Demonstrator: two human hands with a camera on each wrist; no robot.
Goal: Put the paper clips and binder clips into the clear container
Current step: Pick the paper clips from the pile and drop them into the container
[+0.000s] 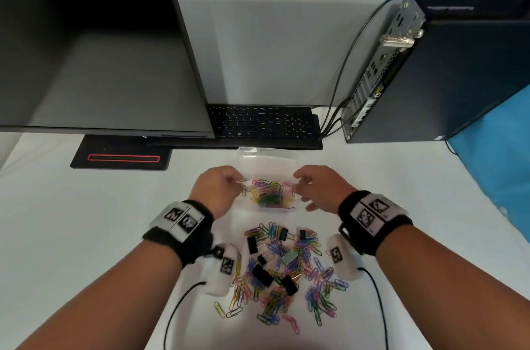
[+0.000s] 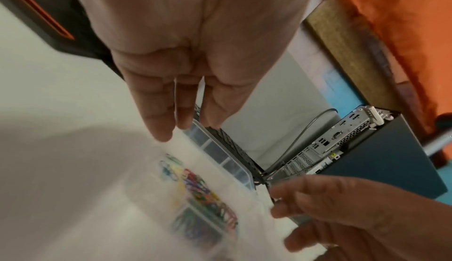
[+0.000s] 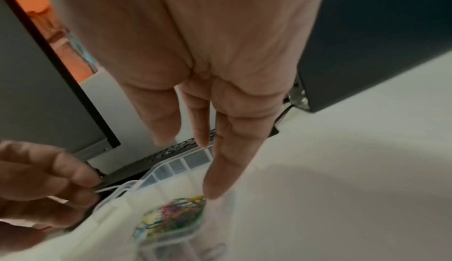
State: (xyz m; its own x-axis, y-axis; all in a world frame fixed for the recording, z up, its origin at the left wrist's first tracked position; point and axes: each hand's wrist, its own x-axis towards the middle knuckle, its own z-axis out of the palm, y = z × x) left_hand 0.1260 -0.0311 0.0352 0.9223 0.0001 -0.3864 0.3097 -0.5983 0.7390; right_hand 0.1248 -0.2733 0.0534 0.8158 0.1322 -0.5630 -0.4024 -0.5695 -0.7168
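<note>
A clear container stands on the white table between my hands, holding a heap of coloured paper clips. My left hand hovers at its left rim and pinches a thin pale paper clip between thumb and fingers. At the right rim my right hand hangs over the container with its fingers stretched down and nothing in them. Nearer to me lies a loose pile of coloured paper clips mixed with black binder clips and one pale green binder clip.
Behind the container lie a black keyboard and a monitor on its stand. A computer tower with cables stands at the back right. The white tabletop ends at the right against blue cloth.
</note>
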